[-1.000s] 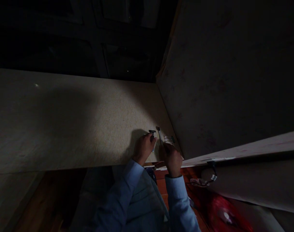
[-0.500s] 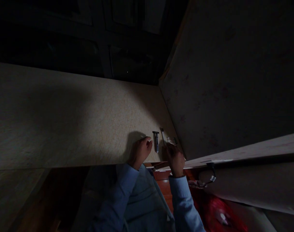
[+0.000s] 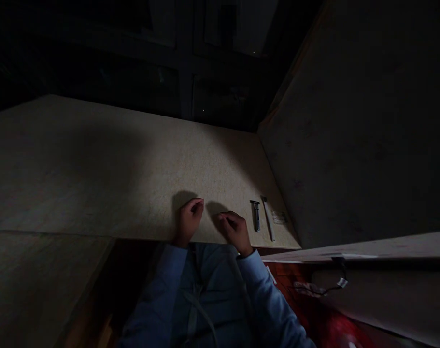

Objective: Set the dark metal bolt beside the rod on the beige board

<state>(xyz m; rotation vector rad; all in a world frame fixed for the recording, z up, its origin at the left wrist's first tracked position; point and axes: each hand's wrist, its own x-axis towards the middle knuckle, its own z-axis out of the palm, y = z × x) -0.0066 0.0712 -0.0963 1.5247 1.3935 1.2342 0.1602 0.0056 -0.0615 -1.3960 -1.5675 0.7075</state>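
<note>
My left hand [image 3: 191,220] hovers over the front part of the pale counter [image 3: 176,164], fingers curled in and nothing visible between them. Just to its right, my right hand [image 3: 236,231] has thumb and fingertips pressed together; whether a small thing is in them is hidden. Right of that hand lies a dark razor [image 3: 257,217], its head toward the back. Beside the razor, roughly parallel, is a toothbrush [image 3: 268,220] with a pale handle and dark bristles. A small clear, flat piece [image 3: 279,217] rests right of the toothbrush, too dim to name.
A dim patterned wall [image 3: 350,159] bounds the counter on the right, and a dark window [image 3: 150,82] stands behind it. Below right are a cable [image 3: 328,290], a red bundle [image 3: 341,328] and a reddish floor [image 3: 283,275].
My right hand has left the toothbrush and moved left, close to my left hand. The toothbrush now lies fully in view, farther from the clear piece's dark end, which no longer shows. The view has shifted left.
</note>
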